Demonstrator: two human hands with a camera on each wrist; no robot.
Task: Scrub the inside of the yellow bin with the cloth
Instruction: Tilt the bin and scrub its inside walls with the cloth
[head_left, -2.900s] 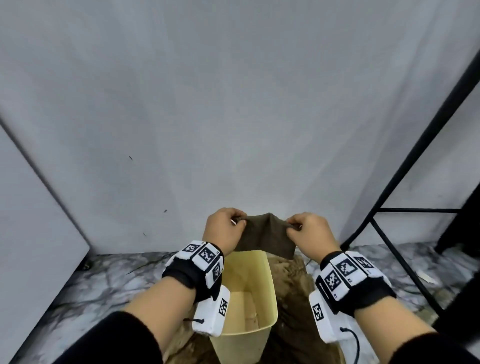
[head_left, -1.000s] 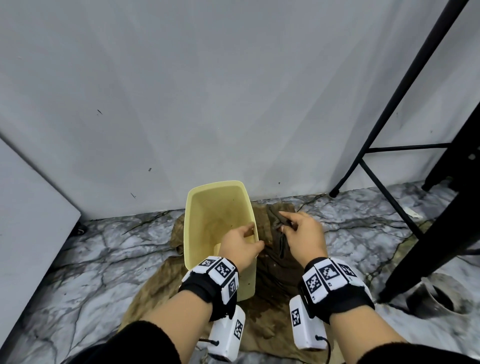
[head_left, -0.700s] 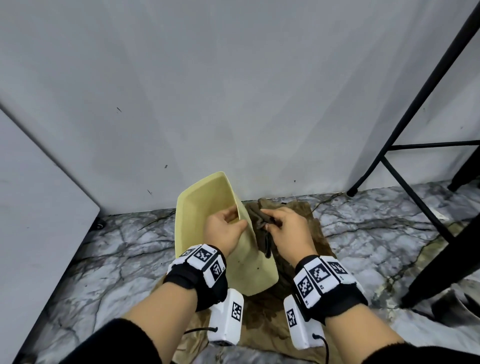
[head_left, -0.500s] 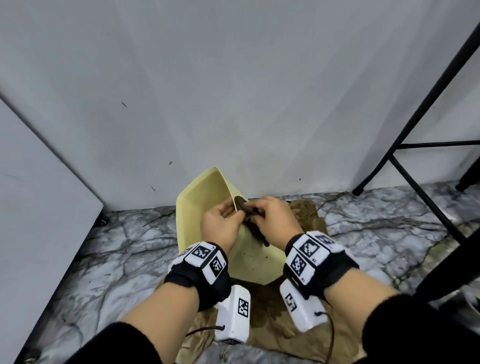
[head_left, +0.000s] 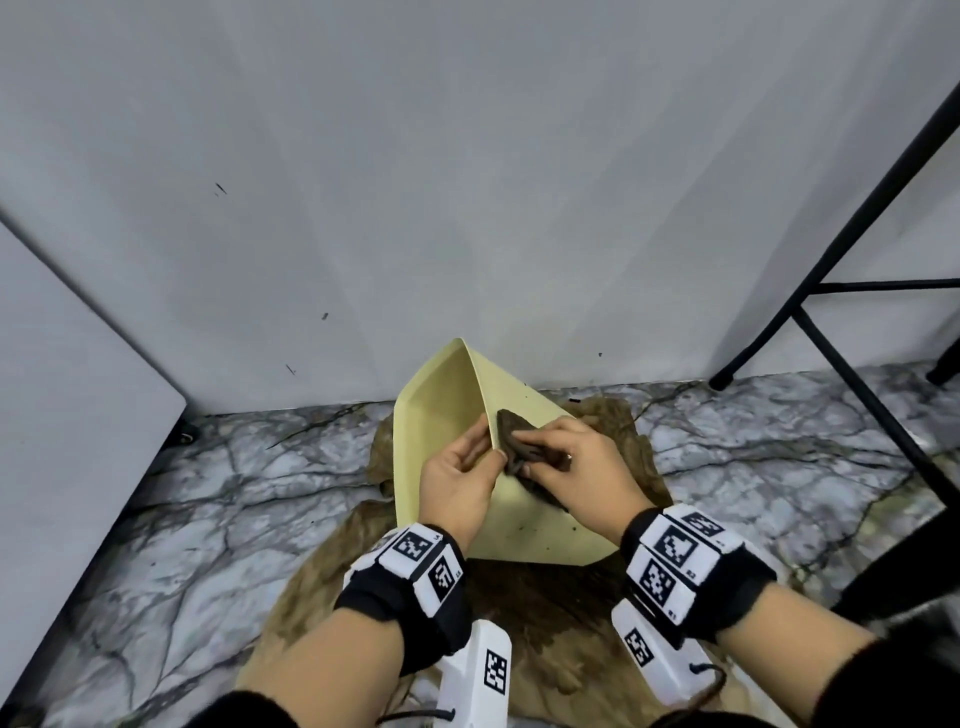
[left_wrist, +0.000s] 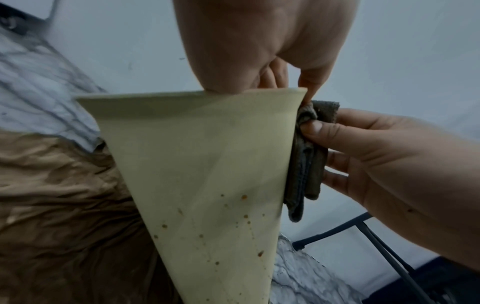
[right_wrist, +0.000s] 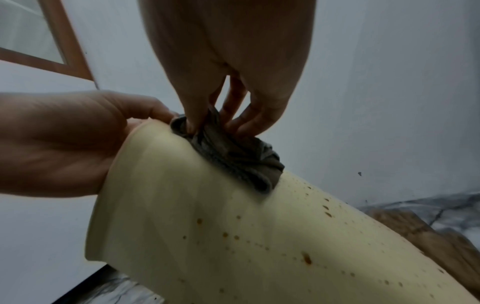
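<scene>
The yellow bin (head_left: 540, 519) is tilted, its opening turned left and away, its speckled outer wall (left_wrist: 194, 174) toward me. My left hand (head_left: 480, 457) grips the rim, fingers inside and thumb outside; the same grip appears in the left wrist view (left_wrist: 262, 67). My right hand (head_left: 545, 457) pinches a bunched dark cloth (head_left: 519, 441) and presses it on the outer wall just below the rim. The right wrist view shows the cloth (right_wrist: 233, 156) on the yellow wall (right_wrist: 233, 236) under my fingers (right_wrist: 239, 121). The bin's bottom is hidden.
A crumpled brown cloth (head_left: 545, 613) lies on the marble floor (head_left: 208, 493) under the bin. A white wall (head_left: 467, 182) stands close behind. A white panel (head_left: 78, 389) is at the left, and a black metal frame (head_left: 841, 234) at the right.
The bin stood upright on the floor cloth; my left hand took its rim and tipped it over to the left. My right hand brought the dark cloth onto the outer wall.
</scene>
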